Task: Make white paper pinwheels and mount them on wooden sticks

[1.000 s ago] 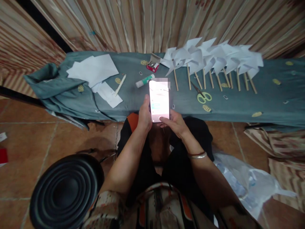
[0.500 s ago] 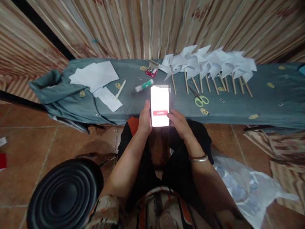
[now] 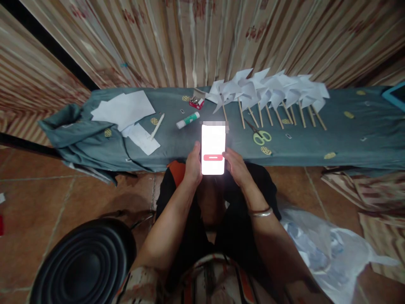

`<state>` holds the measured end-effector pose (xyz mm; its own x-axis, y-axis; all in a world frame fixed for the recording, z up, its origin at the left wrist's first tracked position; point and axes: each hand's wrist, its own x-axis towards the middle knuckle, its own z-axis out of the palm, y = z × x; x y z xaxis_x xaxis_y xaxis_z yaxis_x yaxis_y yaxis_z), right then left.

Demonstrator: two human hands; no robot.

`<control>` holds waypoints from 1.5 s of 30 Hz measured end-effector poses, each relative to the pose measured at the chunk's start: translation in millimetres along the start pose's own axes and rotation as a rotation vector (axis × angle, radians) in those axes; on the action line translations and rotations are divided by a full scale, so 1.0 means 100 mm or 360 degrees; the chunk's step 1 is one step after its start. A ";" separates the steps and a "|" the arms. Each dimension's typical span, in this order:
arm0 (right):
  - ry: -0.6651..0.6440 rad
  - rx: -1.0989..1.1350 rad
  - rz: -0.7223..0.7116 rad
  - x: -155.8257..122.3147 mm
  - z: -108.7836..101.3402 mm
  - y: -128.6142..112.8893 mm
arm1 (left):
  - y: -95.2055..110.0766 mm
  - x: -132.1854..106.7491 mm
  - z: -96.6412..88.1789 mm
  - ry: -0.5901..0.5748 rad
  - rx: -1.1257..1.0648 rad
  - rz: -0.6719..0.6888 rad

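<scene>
A smartphone with a bright white screen and a red button is held upright in front of my lap. My left hand is closed around its left edge. On the opposite edge, my right hand grips the phone, its thumb beside the red button. Beyond the phone lies a green and white glue stick, with a small red box of pins behind it. Several white paper pinwheels on wooden sticks lie in a row to the right. Green-handled scissors rest below them.
A teal cloth covers the long bench ahead. White paper sheets and a white pencil-like stick lie at left. A blue-edged object sits far right. On the floor stand a black ridged round stool and a plastic bag.
The view has tilted and shifted slightly, so the bench appears lower and more of the blue-edged object shows at right. Both hands still hold the phone; its screen looks the same.
</scene>
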<state>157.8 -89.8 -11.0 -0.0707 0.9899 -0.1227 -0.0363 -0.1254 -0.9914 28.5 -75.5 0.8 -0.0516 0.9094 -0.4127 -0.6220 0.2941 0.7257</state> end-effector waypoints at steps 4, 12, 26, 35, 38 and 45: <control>-0.0059 0.0045 0.0010 -0.01 0.00 -0.02 | 0.04 -0.02 0.04 0.0022 -0.0055 -0.0013; -0.0099 0.0078 0.0036 -0.02 0.00 -0.01 | 0.02 -0.01 0.03 0.0024 -0.0037 0.0013; -0.0098 0.0190 0.0163 -0.08 0.06 -0.13 | 0.04 -0.01 0.03 0.0050 -0.0092 0.0006; -0.0118 0.0162 0.0187 -0.09 0.05 -0.10 | 0.02 -0.01 0.02 -0.0011 -0.0071 0.0024; -0.0104 0.0166 0.0176 -0.09 0.04 -0.08 | 0.02 -0.01 0.02 -0.0025 -0.0074 0.0015; -0.0137 0.0189 0.0171 -0.08 0.08 -0.11 | 0.01 0.01 0.01 0.0012 -0.0050 0.0055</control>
<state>150.7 -97.3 1.6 -0.1654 0.9618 -0.2183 -0.1409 -0.2421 -0.9600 28.6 -74.2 1.4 -0.0793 0.9165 -0.3921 -0.6438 0.2532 0.7221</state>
